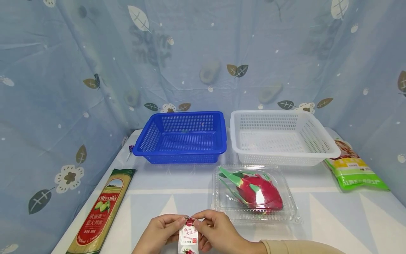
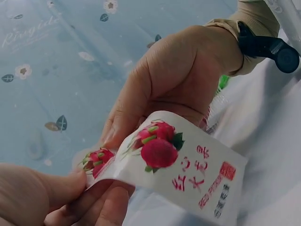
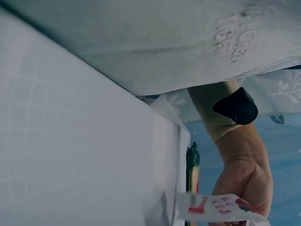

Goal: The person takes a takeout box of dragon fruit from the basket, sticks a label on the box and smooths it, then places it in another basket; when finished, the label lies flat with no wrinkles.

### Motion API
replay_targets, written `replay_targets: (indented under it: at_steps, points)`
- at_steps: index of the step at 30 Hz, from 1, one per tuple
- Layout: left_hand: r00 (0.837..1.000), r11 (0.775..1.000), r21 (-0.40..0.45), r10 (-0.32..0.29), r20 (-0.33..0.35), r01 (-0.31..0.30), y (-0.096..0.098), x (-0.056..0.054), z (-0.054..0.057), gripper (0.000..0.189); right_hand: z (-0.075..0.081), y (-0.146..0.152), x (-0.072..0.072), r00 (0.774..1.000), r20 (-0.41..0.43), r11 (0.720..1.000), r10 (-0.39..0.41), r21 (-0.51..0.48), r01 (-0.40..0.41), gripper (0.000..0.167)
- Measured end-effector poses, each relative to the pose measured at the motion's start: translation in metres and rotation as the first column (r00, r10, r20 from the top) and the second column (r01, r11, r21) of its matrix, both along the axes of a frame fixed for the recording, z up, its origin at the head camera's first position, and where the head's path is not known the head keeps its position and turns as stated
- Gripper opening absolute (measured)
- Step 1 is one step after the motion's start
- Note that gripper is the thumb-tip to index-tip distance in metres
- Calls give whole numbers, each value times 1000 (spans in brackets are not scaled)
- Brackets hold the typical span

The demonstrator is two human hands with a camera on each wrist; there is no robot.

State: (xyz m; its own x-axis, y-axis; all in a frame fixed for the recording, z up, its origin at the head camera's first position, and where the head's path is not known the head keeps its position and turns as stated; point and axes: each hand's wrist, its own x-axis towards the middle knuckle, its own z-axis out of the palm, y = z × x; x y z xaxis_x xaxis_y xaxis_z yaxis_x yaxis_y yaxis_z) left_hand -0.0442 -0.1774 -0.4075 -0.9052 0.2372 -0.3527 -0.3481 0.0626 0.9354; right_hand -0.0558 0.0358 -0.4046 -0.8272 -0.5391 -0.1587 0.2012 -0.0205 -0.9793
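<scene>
Both hands meet at the table's front edge in the head view, at a strip of white stickers [image 1: 188, 237] printed with red lettering and dragon fruit pictures. My left hand [image 1: 158, 231] pinches the strip's upper end between thumb and fingers. From the other side, my right hand [image 1: 219, 229] pinches that same end. The left wrist view shows the sticker strip [image 2: 188, 165] bending away from the fingertips, its printed side visible. Just beyond the right hand lies a lidded clear plastic box [image 1: 219, 211], with a red dragon fruit [image 1: 263, 194] inside.
Farther back stand a blue basket [image 1: 179, 158] and a white basket [image 1: 285, 157], side by side. A pack of spaghetti [image 1: 101, 211] lies at the left, a green food bag [image 1: 355, 169] at the right. A lollipop [image 1: 130, 150] lies beside the blue basket.
</scene>
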Motion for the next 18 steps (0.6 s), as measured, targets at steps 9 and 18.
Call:
replay_targets:
  at_steps: [9,18]
  points:
    - [1000,1000,-3,12,-10,-12,-1,-2,-3,56,4,4,2,998,-69,999,2,43,1,27]
    - [992,989,-73,127,-20,-128,-1,-5,-1,56,8,5,4,983,-183,999,33,32,-27,27]
